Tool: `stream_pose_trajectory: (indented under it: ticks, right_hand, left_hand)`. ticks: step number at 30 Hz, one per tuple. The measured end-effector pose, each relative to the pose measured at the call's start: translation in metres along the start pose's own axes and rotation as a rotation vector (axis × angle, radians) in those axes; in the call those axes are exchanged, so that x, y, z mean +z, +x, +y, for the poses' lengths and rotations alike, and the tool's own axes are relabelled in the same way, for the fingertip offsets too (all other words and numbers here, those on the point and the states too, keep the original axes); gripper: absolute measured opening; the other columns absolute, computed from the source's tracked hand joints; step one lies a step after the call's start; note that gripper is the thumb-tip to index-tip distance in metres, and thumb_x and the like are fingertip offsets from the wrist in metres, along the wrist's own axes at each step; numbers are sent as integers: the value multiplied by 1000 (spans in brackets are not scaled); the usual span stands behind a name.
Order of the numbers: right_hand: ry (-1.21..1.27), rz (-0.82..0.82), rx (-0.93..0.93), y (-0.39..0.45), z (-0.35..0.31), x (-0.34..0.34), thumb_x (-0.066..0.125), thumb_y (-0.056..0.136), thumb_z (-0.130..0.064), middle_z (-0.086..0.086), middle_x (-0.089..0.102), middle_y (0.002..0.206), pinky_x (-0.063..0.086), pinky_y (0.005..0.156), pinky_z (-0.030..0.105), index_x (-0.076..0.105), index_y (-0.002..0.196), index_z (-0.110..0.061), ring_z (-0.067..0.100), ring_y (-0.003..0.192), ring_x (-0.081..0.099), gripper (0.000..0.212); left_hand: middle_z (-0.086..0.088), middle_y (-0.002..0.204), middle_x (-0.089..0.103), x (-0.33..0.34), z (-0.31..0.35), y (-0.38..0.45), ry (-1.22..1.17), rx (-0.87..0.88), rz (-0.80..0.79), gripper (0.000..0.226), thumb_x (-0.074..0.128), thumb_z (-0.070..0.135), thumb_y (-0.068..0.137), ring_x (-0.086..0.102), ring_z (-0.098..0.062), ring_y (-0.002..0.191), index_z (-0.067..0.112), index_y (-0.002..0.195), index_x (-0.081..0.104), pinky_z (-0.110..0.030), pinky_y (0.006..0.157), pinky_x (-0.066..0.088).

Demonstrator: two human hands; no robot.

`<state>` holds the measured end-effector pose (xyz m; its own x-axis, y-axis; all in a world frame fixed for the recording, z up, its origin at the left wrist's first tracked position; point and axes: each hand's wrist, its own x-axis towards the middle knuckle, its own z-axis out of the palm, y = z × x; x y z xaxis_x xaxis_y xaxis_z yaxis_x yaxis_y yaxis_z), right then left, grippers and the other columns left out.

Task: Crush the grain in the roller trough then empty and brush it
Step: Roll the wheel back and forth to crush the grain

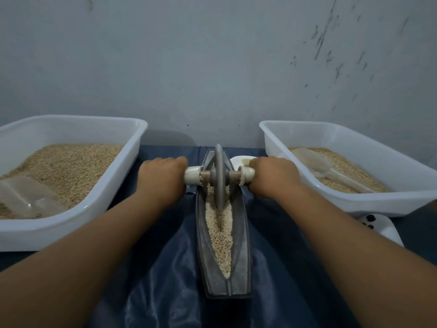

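Head view showed the crushing step under way: the roller wheel point(219, 177) stood in the far half of the trough point(240, 261), on the grain point(219, 235). The left hand point(163, 177) and right hand point(272, 177) each clenched 1 end of its axle, either side of the trough. Next probably came a firm, level pull toward the trough's near end.
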<state>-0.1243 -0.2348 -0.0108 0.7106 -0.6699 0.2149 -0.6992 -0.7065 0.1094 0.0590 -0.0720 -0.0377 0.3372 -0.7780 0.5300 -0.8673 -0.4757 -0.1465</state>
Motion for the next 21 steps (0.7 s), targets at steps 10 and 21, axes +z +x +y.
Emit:
stream_pose_trajectory:
  ticks: [10, 21]
  right_hand:
    - [-51, 123, -88, -89, -3, -20, 60, 72, -35, -8, 41, 56, 19, 45, 24, 32, 63, -29, 6, 49, 32, 29]
    - [49, 23, -9, -75, 1, -5, 61, 73, -36, -9, 52, 64, 28, 47, 24, 41, 67, -29, 10, 58, 48, 22]
  left_hand:
    - [4, 53, 45, -51, 5, -77, -88, 64, 13, 29, 70, 16, 68, 44, -21, 46, 21, 66, 41, -26, 45, 30]
    - [5, 59, 50, -44, 7, -58, -27, 81, 33, 21, 66, 22, 74, 48, -20, 52, 23, 71, 45, -29, 51, 39]
